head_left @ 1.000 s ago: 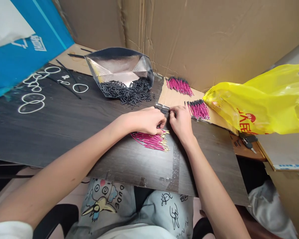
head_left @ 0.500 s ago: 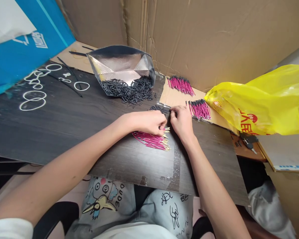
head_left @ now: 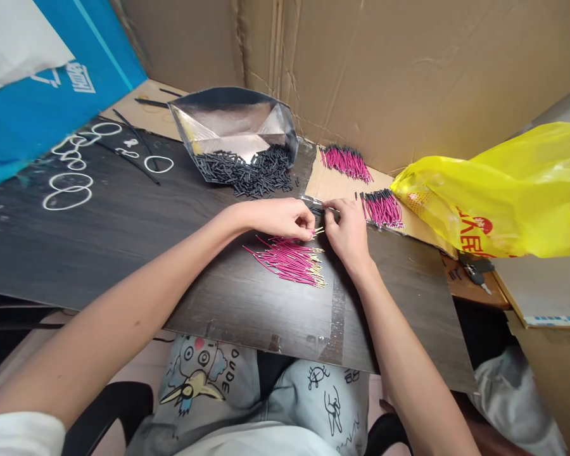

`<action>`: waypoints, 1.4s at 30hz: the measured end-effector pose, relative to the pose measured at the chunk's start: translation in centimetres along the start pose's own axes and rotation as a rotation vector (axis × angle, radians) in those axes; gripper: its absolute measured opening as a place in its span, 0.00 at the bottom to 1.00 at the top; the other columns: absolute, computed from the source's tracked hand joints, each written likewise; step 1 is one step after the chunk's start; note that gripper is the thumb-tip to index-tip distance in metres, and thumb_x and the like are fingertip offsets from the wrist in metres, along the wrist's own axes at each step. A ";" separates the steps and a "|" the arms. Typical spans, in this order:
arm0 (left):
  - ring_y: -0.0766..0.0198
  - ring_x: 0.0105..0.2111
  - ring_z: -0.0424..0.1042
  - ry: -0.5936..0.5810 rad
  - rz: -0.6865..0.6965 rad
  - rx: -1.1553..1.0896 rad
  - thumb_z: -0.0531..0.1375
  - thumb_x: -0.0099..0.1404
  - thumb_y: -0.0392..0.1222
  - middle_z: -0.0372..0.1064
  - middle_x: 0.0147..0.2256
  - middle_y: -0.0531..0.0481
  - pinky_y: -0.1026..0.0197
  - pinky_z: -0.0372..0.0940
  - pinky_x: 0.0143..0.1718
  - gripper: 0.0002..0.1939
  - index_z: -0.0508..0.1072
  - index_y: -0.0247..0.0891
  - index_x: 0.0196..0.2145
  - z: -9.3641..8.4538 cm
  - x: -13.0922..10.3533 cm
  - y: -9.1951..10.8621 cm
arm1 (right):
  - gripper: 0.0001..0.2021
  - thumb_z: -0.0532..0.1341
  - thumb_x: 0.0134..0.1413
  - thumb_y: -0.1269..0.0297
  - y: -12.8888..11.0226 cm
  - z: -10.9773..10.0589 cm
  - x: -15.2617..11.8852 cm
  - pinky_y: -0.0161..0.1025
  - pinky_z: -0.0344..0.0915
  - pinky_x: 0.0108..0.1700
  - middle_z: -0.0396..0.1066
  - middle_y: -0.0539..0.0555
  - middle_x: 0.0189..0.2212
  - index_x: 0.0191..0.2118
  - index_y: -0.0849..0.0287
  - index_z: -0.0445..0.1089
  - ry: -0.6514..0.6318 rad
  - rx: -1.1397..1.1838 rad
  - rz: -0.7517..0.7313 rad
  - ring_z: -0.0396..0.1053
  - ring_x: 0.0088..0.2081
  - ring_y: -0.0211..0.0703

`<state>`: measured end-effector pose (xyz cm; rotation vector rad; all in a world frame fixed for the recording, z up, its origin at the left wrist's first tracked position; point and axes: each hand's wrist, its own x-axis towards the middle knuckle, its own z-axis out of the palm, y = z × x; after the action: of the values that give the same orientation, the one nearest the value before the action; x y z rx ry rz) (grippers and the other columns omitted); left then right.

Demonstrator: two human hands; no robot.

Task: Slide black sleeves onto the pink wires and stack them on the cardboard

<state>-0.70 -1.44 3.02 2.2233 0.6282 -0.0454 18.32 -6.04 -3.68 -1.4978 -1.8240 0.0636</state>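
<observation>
My left hand (head_left: pixel 287 218) is closed in a pinch on a few red wires whose gold tips stick out to the right of its fingers. Just below it, a loose bundle of red wires (head_left: pixel 289 261) with gold tips lies on the dark table. My right hand (head_left: pixel 346 227) faces it, thumb and forefinger bent towards small black tubes (head_left: pixel 316 210); whether a tube is between its fingertips is too small to tell. Behind my hands an open silver-lined bag (head_left: pixel 240 136) spills a heap of short black tubes (head_left: pixel 254 172).
Two piles of red wires with black ends, one at the back (head_left: pixel 346 163) and one nearer (head_left: pixel 382 209), lie on cardboard (head_left: pixel 325 182). A yellow plastic bag (head_left: pixel 498 190) is at the right. White rings (head_left: pixel 68 191) and black sticks lie at the left.
My left hand has moved up slightly, away from the wire bundle, with wire tips now showing at its fingers. My right hand has hardly moved.
</observation>
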 end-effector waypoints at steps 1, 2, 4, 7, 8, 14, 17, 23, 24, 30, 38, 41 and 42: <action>0.69 0.23 0.59 -0.003 0.007 -0.015 0.58 0.60 0.42 0.63 0.23 0.54 0.63 0.52 0.28 0.08 0.74 0.34 0.31 -0.1 0.0 0.0 | 0.11 0.57 0.59 0.75 -0.1 0.0 0.0 0.51 0.65 0.51 0.76 0.57 0.41 0.40 0.58 0.75 0.015 0.035 0.000 0.70 0.46 0.53; 0.69 0.23 0.59 -0.002 0.011 -0.028 0.58 0.60 0.42 0.63 0.23 0.54 0.63 0.52 0.28 0.09 0.74 0.34 0.31 -0.2 0.0 0.0 | 0.10 0.57 0.59 0.74 -0.2 0.0 0.0 0.49 0.66 0.50 0.76 0.57 0.40 0.39 0.58 0.75 0.029 0.075 0.002 0.71 0.45 0.52; 0.69 0.24 0.59 0.009 0.017 -0.048 0.59 0.60 0.43 0.64 0.24 0.53 0.63 0.52 0.28 0.09 0.74 0.34 0.31 -0.3 -0.1 0.1 | 0.10 0.57 0.61 0.72 -0.5 -0.1 0.0 0.46 0.68 0.48 0.77 0.55 0.40 0.40 0.57 0.75 0.051 0.161 0.014 0.72 0.42 0.48; 0.69 0.24 0.61 0.026 0.027 -0.080 0.60 0.61 0.44 0.66 0.24 0.52 0.63 0.53 0.28 0.09 0.74 0.34 0.30 -0.4 -0.2 0.2 | 0.10 0.56 0.65 0.67 -1.0 -0.2 -0.1 0.43 0.69 0.44 0.78 0.52 0.35 0.42 0.55 0.76 0.052 0.270 0.068 0.74 0.37 0.44; 0.69 0.24 0.61 0.030 0.033 -0.092 0.60 0.61 0.44 0.66 0.24 0.52 0.63 0.53 0.28 0.10 0.74 0.34 0.30 -0.5 -0.2 0.2 | 0.10 0.56 0.66 0.64 -1.1 -0.2 -0.2 0.43 0.69 0.42 0.77 0.51 0.33 0.43 0.55 0.76 0.052 0.287 0.092 0.74 0.34 0.43; 0.69 0.22 0.60 0.046 0.063 -0.130 0.61 0.61 0.44 0.64 0.22 0.53 0.63 0.53 0.27 0.10 0.74 0.34 0.28 -0.6 -0.1 -0.2 | 0.15 0.56 0.69 0.53 -1.8 -0.3 -0.3 0.39 0.64 0.30 0.74 0.50 0.27 0.41 0.56 0.76 -0.029 0.400 0.115 0.69 0.26 0.39; 0.70 0.21 0.59 0.049 0.060 -0.126 0.62 0.61 0.44 0.64 0.21 0.53 0.63 0.53 0.27 0.10 0.73 0.34 0.27 -0.4 0.0 -0.4 | 0.16 0.55 0.69 0.52 -2.2 -0.4 -0.5 0.38 0.65 0.30 0.73 0.50 0.27 0.45 0.57 0.74 -0.078 0.455 0.100 0.69 0.25 0.38; 0.70 0.21 0.58 0.041 0.035 -0.116 0.62 0.60 0.43 0.62 0.21 0.54 0.63 0.51 0.26 0.11 0.71 0.34 0.25 -0.3 0.1 -0.5 | 0.13 0.55 0.69 0.56 -2.4 -0.7 -0.5 0.40 0.65 0.34 0.73 0.49 0.28 0.51 0.55 0.72 -0.138 0.409 0.025 0.68 0.28 0.40; 0.70 0.21 0.58 0.044 0.037 -0.119 0.62 0.60 0.44 0.62 0.21 0.54 0.63 0.51 0.26 0.11 0.71 0.34 0.25 -0.3 0.1 -0.5 | 0.13 0.55 0.70 0.56 -2.4 -0.7 -0.4 0.41 0.65 0.34 0.72 0.49 0.27 0.51 0.55 0.72 -0.141 0.397 0.030 0.68 0.27 0.40; 0.69 0.23 0.59 0.055 0.083 -0.137 0.61 0.61 0.46 0.65 0.23 0.53 0.63 0.54 0.29 0.12 0.75 0.34 0.28 -0.5 0.1 -0.8 | 0.13 0.54 0.70 0.56 -2.8 -0.8 -0.3 0.41 0.63 0.33 0.68 0.48 0.24 0.51 0.54 0.70 -0.129 0.380 0.077 0.65 0.26 0.41; 0.70 0.22 0.56 0.063 0.076 -0.180 0.61 0.62 0.45 0.60 0.22 0.54 0.62 0.52 0.28 0.11 0.73 0.34 0.27 -0.7 0.0 -0.7 | 0.14 0.55 0.70 0.52 -2.8 -0.6 -0.5 0.39 0.61 0.31 0.68 0.48 0.24 0.47 0.54 0.72 -0.067 0.522 0.125 0.64 0.25 0.39; 0.69 0.24 0.58 0.085 0.098 -0.199 0.61 0.63 0.44 0.62 0.23 0.53 0.63 0.53 0.29 0.11 0.74 0.33 0.29 -0.9 -0.1 -0.8 | 0.20 0.52 0.71 0.47 -2.6 -0.6 -0.5 0.38 0.58 0.29 0.63 0.47 0.20 0.35 0.54 0.71 -0.075 0.538 0.160 0.61 0.23 0.39; 0.69 0.24 0.59 0.084 0.104 -0.201 0.61 0.63 0.44 0.63 0.24 0.53 0.63 0.53 0.29 0.11 0.74 0.33 0.29 -1.0 -0.1 -0.8 | 0.23 0.51 0.71 0.45 -2.5 -0.6 -0.5 0.38 0.57 0.28 0.61 0.47 0.19 0.31 0.55 0.69 -0.086 0.541 0.168 0.60 0.23 0.38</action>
<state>-1.30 -0.36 3.15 2.0673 0.5367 0.1588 16.58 -7.49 -2.33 -1.2626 -1.5704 0.6583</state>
